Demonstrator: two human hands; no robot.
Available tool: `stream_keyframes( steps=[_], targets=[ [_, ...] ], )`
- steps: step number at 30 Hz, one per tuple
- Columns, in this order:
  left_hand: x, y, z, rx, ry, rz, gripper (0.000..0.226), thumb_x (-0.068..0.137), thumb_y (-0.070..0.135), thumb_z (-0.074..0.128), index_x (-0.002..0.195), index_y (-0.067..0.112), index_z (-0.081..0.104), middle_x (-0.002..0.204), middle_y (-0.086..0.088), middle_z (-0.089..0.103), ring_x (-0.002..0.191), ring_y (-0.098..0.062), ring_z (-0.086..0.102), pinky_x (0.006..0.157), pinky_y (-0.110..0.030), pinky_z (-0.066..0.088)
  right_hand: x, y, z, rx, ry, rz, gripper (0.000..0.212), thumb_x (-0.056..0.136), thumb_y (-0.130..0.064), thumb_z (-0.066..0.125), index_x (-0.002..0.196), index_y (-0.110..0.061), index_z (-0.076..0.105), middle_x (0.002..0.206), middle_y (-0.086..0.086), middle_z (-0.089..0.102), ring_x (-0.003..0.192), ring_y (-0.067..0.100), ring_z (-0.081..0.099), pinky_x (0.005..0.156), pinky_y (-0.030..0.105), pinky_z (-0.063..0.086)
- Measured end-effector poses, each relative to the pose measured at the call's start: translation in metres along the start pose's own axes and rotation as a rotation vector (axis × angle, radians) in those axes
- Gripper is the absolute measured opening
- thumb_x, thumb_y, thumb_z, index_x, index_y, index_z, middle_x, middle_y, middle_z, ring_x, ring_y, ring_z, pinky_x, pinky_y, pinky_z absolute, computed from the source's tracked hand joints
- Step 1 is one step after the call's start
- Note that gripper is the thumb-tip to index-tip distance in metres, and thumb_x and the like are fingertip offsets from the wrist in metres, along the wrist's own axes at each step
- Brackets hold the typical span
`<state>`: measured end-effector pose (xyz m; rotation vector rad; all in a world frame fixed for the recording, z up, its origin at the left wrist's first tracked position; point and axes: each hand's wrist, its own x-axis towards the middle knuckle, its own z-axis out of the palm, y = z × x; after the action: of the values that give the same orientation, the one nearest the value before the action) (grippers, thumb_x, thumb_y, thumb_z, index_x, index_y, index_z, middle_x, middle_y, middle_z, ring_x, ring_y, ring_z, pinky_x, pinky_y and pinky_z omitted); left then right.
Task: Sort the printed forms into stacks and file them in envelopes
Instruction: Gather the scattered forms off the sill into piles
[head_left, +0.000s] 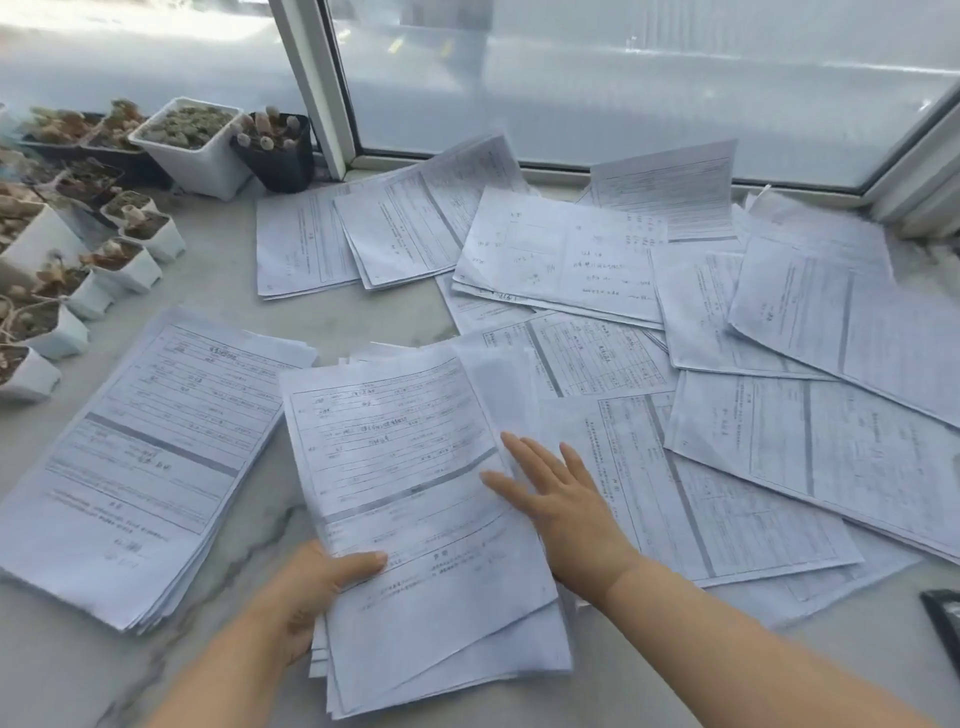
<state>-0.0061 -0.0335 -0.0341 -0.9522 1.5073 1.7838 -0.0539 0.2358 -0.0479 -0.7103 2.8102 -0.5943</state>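
A thick stack of printed forms (405, 467) lies in front of me on the marble sill. My left hand (317, 592) grips its lower left edge, thumb on top of the top sheet. My right hand (561, 499) rests flat on the stack's right edge with straight fingers. A second neat stack (140, 457) lies to the left. Loose forms (727, 364) are scattered across the middle and right, overlapping each other. No envelope is in view.
Small white and black plant pots (197, 140) crowd the left and back left. A window frame (322, 88) runs along the back. A dark object (945, 623) sits at the right edge. Bare marble (332, 317) shows between the stacks.
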Motion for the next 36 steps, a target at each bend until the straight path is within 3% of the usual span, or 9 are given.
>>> stream_keyframes(
  steps=[3, 8, 11, 16, 19, 24, 28, 31, 36],
  targets=[
    [0.002, -0.002, -0.004, -0.007, 0.004, 0.022, 0.042, 0.068, -0.002, 0.068, 0.110, -0.001, 0.066, 0.103, -0.022, 0.070, 0.092, -0.039, 0.068, 0.084, -0.045, 0.052, -0.025, 0.060, -0.027, -0.072, 0.228, 0.419, 0.083, 0.083, -0.027, 0.070, 0.152, -0.023, 0.026, 0.162, 0.006, 0.008, 0.149, 0.027, 0.016, 0.118, 0.048, 0.001],
    [0.006, -0.003, 0.001, 0.002, 0.007, 0.049, 0.043, 0.067, -0.002, 0.070, 0.110, 0.000, 0.066, 0.103, -0.021, 0.070, 0.092, -0.039, 0.069, 0.087, -0.046, 0.050, -0.064, 0.144, -0.055, 0.010, 0.067, 1.068, 0.120, 0.067, -0.083, 0.055, 0.154, -0.023, -0.003, 0.163, 0.004, -0.005, 0.149, 0.023, 0.001, 0.117, 0.054, 0.002],
    [0.005, -0.003, 0.002, 0.003, 0.013, 0.050, 0.043, 0.067, -0.003, 0.070, 0.110, 0.000, 0.066, 0.103, -0.021, 0.070, 0.092, -0.039, 0.069, 0.086, -0.046, 0.050, -0.063, 0.155, -0.051, 0.002, 0.144, 1.110, 0.100, 0.076, -0.078, 0.049, 0.152, -0.022, 0.017, 0.161, 0.004, 0.010, 0.146, 0.026, 0.013, 0.114, 0.050, 0.013],
    [0.007, -0.001, 0.000, 0.002, -0.009, 0.045, 0.044, 0.066, -0.001, 0.071, 0.109, 0.004, 0.067, 0.105, -0.020, 0.070, 0.092, -0.039, 0.069, 0.081, -0.044, 0.052, -0.067, 0.179, -0.069, -0.165, 0.254, 0.990, 0.050, 0.086, -0.005, 0.054, 0.133, -0.021, 0.052, 0.125, 0.009, 0.047, 0.109, 0.029, 0.045, 0.076, 0.037, 0.037],
    [0.005, 0.000, 0.001, -0.004, -0.028, 0.046, 0.046, 0.065, 0.000, 0.071, 0.110, 0.005, 0.067, 0.106, -0.019, 0.070, 0.093, -0.038, 0.069, 0.076, -0.043, 0.055, -0.067, 0.184, -0.078, -0.068, 0.156, 1.001, 0.052, 0.089, -0.037, 0.061, 0.137, -0.026, 0.044, 0.138, 0.007, 0.037, 0.123, 0.030, 0.040, 0.086, 0.043, 0.037],
    [0.003, -0.001, 0.002, -0.012, -0.026, 0.037, 0.046, 0.064, 0.000, 0.071, 0.110, 0.003, 0.067, 0.106, -0.021, 0.070, 0.093, -0.039, 0.069, 0.083, -0.045, 0.051, -0.060, 0.169, -0.063, 0.045, 0.017, 1.101, 0.123, 0.051, -0.096, 0.043, 0.151, -0.036, 0.004, 0.161, -0.004, -0.009, 0.148, 0.020, -0.006, 0.112, 0.063, 0.004],
    [0.004, -0.003, 0.000, -0.006, -0.031, 0.032, 0.044, 0.067, 0.000, 0.069, 0.111, 0.002, 0.066, 0.106, -0.021, 0.070, 0.093, -0.039, 0.068, 0.080, -0.044, 0.054, -0.060, 0.172, -0.057, 0.055, 0.127, 1.126, 0.091, 0.076, -0.076, 0.052, 0.151, -0.037, 0.017, 0.162, -0.002, 0.001, 0.148, 0.021, 0.002, 0.114, 0.059, 0.003],
    [0.006, -0.006, 0.000, -0.010, -0.048, 0.045, 0.046, 0.067, 0.000, 0.069, 0.113, 0.002, 0.065, 0.107, -0.021, 0.069, 0.095, -0.039, 0.068, 0.077, -0.042, 0.056, -0.064, 0.176, -0.061, -0.004, 0.306, 1.068, 0.059, 0.089, -0.019, 0.057, 0.145, -0.030, 0.041, 0.157, 0.003, 0.027, 0.140, 0.029, 0.027, 0.113, 0.052, 0.024],
    [0.010, -0.007, -0.003, -0.042, -0.075, 0.028, 0.046, 0.066, -0.001, 0.069, 0.113, 0.001, 0.066, 0.109, -0.023, 0.068, 0.095, -0.041, 0.067, 0.069, -0.044, 0.059, -0.091, 0.173, -0.083, 0.157, 0.425, 0.978, 0.070, 0.077, 0.014, 0.041, 0.135, -0.024, 0.056, 0.132, 0.005, 0.059, 0.114, 0.031, 0.054, 0.090, 0.041, 0.046]
  ],
)
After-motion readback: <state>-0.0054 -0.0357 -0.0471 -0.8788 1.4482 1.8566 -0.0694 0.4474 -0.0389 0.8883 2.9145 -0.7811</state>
